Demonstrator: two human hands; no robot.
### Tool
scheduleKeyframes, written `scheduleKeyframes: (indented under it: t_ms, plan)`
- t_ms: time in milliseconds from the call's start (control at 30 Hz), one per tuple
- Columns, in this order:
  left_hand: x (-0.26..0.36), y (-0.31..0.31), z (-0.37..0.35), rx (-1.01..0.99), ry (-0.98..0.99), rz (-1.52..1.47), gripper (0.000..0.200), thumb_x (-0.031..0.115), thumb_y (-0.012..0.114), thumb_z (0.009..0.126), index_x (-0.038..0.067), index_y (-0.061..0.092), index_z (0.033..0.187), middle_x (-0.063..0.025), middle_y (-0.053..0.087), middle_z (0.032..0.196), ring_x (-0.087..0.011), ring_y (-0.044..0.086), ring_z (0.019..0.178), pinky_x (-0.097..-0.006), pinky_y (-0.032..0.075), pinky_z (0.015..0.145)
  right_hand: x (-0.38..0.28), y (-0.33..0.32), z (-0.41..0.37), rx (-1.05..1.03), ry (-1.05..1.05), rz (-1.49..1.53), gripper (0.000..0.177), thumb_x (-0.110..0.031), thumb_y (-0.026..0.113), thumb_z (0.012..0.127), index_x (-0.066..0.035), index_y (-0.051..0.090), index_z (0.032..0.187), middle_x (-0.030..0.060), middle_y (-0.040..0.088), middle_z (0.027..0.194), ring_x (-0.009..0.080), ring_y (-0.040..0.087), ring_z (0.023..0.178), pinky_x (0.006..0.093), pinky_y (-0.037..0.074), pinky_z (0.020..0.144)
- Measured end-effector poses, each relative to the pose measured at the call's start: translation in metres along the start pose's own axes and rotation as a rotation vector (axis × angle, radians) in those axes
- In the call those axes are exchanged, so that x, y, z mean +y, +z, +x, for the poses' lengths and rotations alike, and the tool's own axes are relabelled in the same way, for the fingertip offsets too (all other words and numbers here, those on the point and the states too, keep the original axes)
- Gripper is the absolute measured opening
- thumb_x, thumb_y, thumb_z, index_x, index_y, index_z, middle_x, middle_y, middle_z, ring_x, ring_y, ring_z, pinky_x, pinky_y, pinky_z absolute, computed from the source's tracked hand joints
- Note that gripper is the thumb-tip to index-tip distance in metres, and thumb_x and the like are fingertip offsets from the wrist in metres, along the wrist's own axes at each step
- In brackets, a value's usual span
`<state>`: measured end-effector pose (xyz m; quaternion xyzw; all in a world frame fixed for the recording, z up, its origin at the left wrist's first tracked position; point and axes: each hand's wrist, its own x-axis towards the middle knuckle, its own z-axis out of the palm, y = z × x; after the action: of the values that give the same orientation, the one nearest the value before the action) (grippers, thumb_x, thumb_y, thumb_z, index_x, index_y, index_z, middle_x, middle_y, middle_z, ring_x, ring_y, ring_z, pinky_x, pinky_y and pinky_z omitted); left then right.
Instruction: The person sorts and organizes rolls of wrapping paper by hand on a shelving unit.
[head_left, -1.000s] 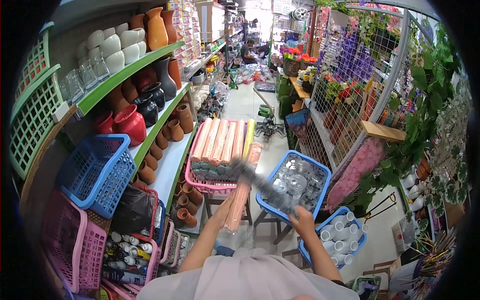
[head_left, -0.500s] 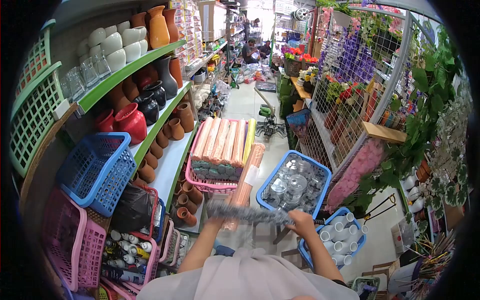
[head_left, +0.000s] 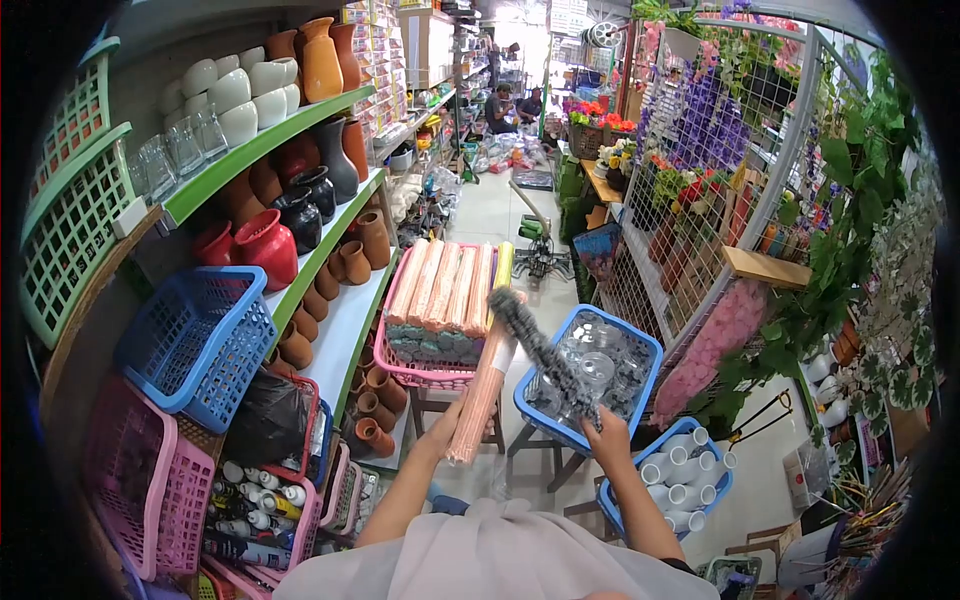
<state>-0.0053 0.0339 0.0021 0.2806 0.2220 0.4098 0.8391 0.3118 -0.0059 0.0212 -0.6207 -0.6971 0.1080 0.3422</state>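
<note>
My right hand is closed around the handle end of a grey fluffy duster, which slants up and left with its tip across the upper part of a peach-coloured wrapped roll. My left hand grips that roll from its left side near the lower end; some of the fingers are hidden behind it. Beyond the roll stands a pink basket packed with similar peach rolls and a yellow one. Under the duster is a blue basket of clear glassware.
White vases fill another blue basket low at right. Shelves with clay pots and a red vase line the left. A wire mesh rack with artificial flowers stands right. Two people are far down the aisle.
The duster has swung from lying level across the roll to pointing up and away, its tip now farther from me. The left hand stays at the roll, which has shifted slightly.
</note>
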Motion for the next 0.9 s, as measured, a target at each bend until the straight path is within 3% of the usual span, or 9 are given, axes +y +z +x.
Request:
scheduleKeyframes:
  t_ms: [133, 200, 267, 400, 500, 600, 633, 733, 900]
  plan:
    - [0.01, 0.027, -0.011, 0.066, 0.048, 0.044, 0.057, 0.048, 0.03, 0.099, -0.001, 0.048, 0.121, -0.011, 0.057, 0.098, -0.0195, 0.057, 0.083, -0.0313, 0.054, 0.069, -0.01, -0.011, -0.008, -0.093, -0.357, 0.0, 0.034, -0.026, 0.075, 0.07, -0.007, 0.062, 0.094, 0.0125, 0.064, 0.088, 0.0332, 0.062, 0.077, 0.0411, 0.049, 0.067]
    - [0.005, 0.003, -0.002, -0.222, -0.039, -0.204, 0.058, 0.049, 0.029, 0.099, -0.002, 0.048, 0.12, -0.011, 0.057, 0.097, -0.0184, 0.057, 0.081, -0.0311, 0.053, 0.068, -0.011, -0.019, -0.002, -0.31, -0.418, -0.163, 0.033, -0.025, 0.076, 0.068, -0.007, 0.062, 0.093, 0.012, 0.063, 0.088, 0.0334, 0.061, 0.075, 0.0415, 0.049, 0.066]
    - [0.009, 0.012, -0.009, 0.186, -0.087, 0.117, 0.058, 0.049, 0.03, 0.099, -0.001, 0.048, 0.121, -0.0097, 0.056, 0.095, -0.0175, 0.056, 0.08, -0.0309, 0.053, 0.066, 0.006, -0.004, 0.002, -0.152, -0.413, -0.091, 0.034, -0.024, 0.075, 0.068, -0.006, 0.061, 0.094, 0.0119, 0.063, 0.087, 0.0339, 0.061, 0.075, 0.0411, 0.049, 0.066]
    - [0.009, 0.026, -0.01, 0.141, 0.063, 0.119, 0.05, 0.05, 0.037, 0.097, 0.005, 0.051, 0.115, -0.0037, 0.059, 0.086, -0.0139, 0.058, 0.069, -0.0274, 0.052, 0.059, 0.008, 0.005, 0.006, 0.036, -0.03, 0.038, 0.034, -0.023, 0.073, 0.068, -0.006, 0.059, 0.093, 0.0114, 0.062, 0.087, 0.0337, 0.061, 0.076, 0.0411, 0.048, 0.063]
    - [-0.001, -0.017, 0.002, -0.134, 0.001, -0.006, 0.049, 0.046, 0.036, 0.099, 0.003, 0.049, 0.118, -0.0082, 0.056, 0.094, -0.0161, 0.057, 0.078, -0.029, 0.053, 0.066, -0.022, -0.017, -0.005, -0.399, -0.324, -0.149, 0.035, -0.021, 0.073, 0.067, -0.004, 0.063, 0.097, 0.016, 0.065, 0.095, 0.0341, 0.062, 0.087, 0.0406, 0.049, 0.074]
    - [-0.009, -0.008, -0.008, 0.463, 0.046, 0.263, 0.05, 0.047, 0.037, 0.098, 0.002, 0.051, 0.118, -0.0086, 0.056, 0.091, -0.0193, 0.057, 0.072, -0.0309, 0.052, 0.065, -0.003, -0.011, 0.001, -0.114, -0.439, -0.087, 0.035, -0.023, 0.075, 0.066, -0.006, 0.059, 0.092, 0.012, 0.063, 0.088, 0.0337, 0.062, 0.08, 0.0414, 0.049, 0.065]
    - [0.0, -0.004, -0.007, 0.174, -0.043, 0.055, 0.056, 0.051, 0.037, 0.097, 0.002, 0.05, 0.121, -0.0091, 0.057, 0.095, -0.0201, 0.058, 0.077, -0.0311, 0.053, 0.065, -0.001, -0.006, 0.004, 0.003, -0.304, -0.007, 0.032, -0.025, 0.074, 0.068, -0.005, 0.061, 0.09, 0.013, 0.064, 0.09, 0.035, 0.062, 0.08, 0.0417, 0.049, 0.066]
    - [0.005, 0.016, -0.005, 0.13, 0.017, -0.024, 0.055, 0.051, 0.04, 0.096, 0.001, 0.053, 0.114, -0.0073, 0.058, 0.082, -0.0153, 0.058, 0.066, -0.0269, 0.051, 0.055, -0.007, -0.001, 0.016, -0.009, 0.085, 0.053, 0.031, -0.028, 0.073, 0.07, -0.005, 0.061, 0.088, 0.0136, 0.065, 0.091, 0.0359, 0.062, 0.079, 0.0421, 0.049, 0.067]
    - [0.017, 0.022, -0.007, 0.06, 0.134, 0.025, 0.058, 0.052, 0.035, 0.096, 0.001, 0.057, 0.109, -0.0062, 0.061, 0.079, -0.0136, 0.06, 0.065, -0.0241, 0.051, 0.059, -0.034, -0.017, 0.011, -0.378, -0.368, -0.189, 0.035, -0.027, 0.072, 0.07, -0.008, 0.061, 0.097, 0.0142, 0.064, 0.093, 0.0365, 0.061, 0.082, 0.0426, 0.049, 0.068]
